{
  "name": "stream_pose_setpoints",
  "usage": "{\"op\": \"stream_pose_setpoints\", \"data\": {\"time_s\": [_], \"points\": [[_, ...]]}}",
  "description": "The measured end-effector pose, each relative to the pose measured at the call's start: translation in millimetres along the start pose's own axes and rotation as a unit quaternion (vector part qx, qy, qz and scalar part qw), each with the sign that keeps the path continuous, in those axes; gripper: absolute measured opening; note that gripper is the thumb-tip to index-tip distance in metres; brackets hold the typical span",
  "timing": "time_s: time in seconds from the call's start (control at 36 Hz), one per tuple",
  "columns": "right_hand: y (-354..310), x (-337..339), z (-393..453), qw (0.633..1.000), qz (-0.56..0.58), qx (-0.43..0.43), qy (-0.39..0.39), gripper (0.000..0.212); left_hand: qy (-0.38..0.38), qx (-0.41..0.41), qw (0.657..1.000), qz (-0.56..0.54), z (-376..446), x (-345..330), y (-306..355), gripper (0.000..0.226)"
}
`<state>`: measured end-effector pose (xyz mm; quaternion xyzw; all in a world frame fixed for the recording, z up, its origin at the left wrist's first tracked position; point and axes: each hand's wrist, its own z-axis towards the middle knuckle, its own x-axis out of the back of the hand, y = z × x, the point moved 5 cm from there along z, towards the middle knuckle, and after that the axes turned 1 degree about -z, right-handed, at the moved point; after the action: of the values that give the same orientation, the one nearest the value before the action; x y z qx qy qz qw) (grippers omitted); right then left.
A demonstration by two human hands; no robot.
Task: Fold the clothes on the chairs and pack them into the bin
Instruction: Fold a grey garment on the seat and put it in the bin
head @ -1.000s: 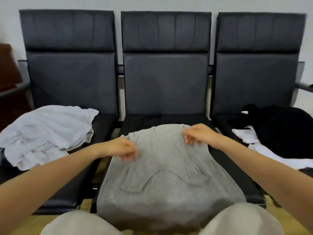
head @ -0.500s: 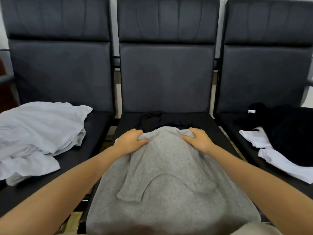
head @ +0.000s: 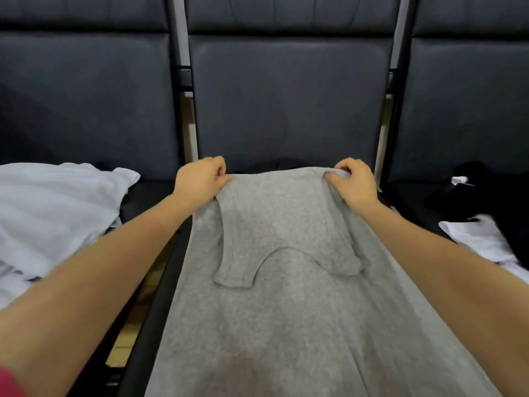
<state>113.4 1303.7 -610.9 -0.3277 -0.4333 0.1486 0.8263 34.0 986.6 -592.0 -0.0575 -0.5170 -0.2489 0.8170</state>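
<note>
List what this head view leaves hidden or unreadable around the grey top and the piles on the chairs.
- Bin: not in the head view at all.
- Grey knit top: its near end is cut off by the bottom edge.
- Fingers of the left hand and right hand: tips tucked into the cloth.
- Black garment on the middle seat: mostly behind the top.
- White clothes pile and black clothes pile: cropped by the side edges.

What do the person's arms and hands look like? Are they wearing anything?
Both forearms are bare, with no long sleeves. The left hand and right hand show no gloves, rings or watch. A bit of red fabric shows by the left arm.
</note>
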Motion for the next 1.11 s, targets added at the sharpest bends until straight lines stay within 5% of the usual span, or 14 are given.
{"op": "stream_pose_setpoints", "data": {"time_s": [0.11, 0.22, 0.31, 0.42, 0.5, 0.75, 0.89, 1.11], "points": [[8, 14, 1, 0.996, -0.086, 0.010, -0.010, 0.018, -0.011, 0.021, 1.000, 0.009, -10, -3, 2, 0.024], [23, 33, -11, 0.986, -0.142, -0.085, -0.007, 0.033, -0.013, 0.049, 0.998, -0.034, -32, -3, 18, 0.017], [15, 48, -32, 0.992, -0.098, -0.085, 0.000, 0.030, -0.014, 0.074, 0.992, -0.100, -56, 2, 37, 0.032], [-6, 60, -75, 0.993, 0.056, -0.091, -0.039, 0.015, -0.037, 0.042, 0.981, -0.183, -104, 16, 81, 0.021], [-21, 62, -109, 0.985, 0.116, -0.083, -0.095, 0.009, -0.097, -0.020, 0.971, -0.219, -149, 27, 121, 0.005], [-37, 78, -216, 0.947, 0.082, -0.050, -0.305, 0.024, -0.330, -0.166, 0.917, -0.152, -238, 27, 156, 0.035], [-35, 79, -250, 0.880, 0.109, -0.093, -0.454, 0.028, -0.340, -0.159, 0.917, -0.134, -235, 26, 134, 0.011], [-42, 70, -245, 0.923, -0.040, 0.013, -0.382, 0.036, -0.259, -0.091, 0.958, -0.077, -215, 31, 90, 0.010]]}}
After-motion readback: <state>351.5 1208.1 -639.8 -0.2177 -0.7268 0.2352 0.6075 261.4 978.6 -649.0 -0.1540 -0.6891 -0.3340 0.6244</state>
